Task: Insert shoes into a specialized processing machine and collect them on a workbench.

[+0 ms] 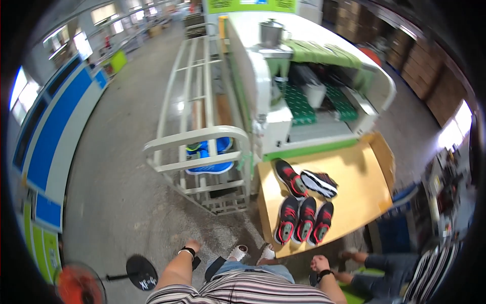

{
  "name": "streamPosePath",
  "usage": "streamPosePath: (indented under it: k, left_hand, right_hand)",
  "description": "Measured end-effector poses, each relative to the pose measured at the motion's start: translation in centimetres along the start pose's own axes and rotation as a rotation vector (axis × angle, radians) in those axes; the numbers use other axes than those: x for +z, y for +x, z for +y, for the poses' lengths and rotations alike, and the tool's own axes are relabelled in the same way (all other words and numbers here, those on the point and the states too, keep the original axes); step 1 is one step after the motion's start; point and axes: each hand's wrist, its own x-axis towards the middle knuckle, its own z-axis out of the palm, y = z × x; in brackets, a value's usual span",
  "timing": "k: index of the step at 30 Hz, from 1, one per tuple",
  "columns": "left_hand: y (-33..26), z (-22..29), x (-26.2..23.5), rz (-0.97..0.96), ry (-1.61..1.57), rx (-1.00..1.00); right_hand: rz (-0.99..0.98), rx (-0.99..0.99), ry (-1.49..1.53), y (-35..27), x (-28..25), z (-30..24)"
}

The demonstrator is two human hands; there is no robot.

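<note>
My left hand [192, 246] hangs low at my left side, with a dark band on the wrist. Its fingers are too small and foreshortened to read. My right hand [319, 263] is curled into a loose fist at my right side, below the table's near edge, with nothing visible in it. Ahead of it, three black and red sneakers [306, 221] stand side by side on a light wooden table [354, 202]. Behind them stands another black and red sneaker [289, 177], and a sneaker lying on its side [319, 183] shows its white sole. Neither hand touches the shoes.
A white machine [253, 91] with a green belt [301, 104] opens onto the table. Left of it runs a cream metal rack [197, 134] holding blue shoes [210, 164]. A fan [78, 285] stands at lower left. A seated person [390, 271] is close on my right.
</note>
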Motion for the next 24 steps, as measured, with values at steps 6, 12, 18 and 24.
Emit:
streamPosePath:
  k: [6, 12, 18, 24]
  left_hand:
    - [-7.1, 0.8, 4.1, 0.022, -0.183, 0.006]
    - [-9.9, -5.3, 6.8, 0.029, -0.08, 0.104]
    - [-9.5, -13.2, 4.1, -0.036, -0.352, -0.007]
    - [-7.2, -26.4, 3.7, -0.13, 0.209, 0.321]
  right_hand:
    - [-0.303, 0.056, -0.819, 10.1, -5.1, 7.1]
    - [-0.72, -0.378, -1.745, 12.4, 4.1, 3.8]
    - [-0.763, -0.516, -1.974, 10.6, 13.2, -2.7]
    - [-0.742, -0.613, -2.071, 4.6, 27.0, -5.5]
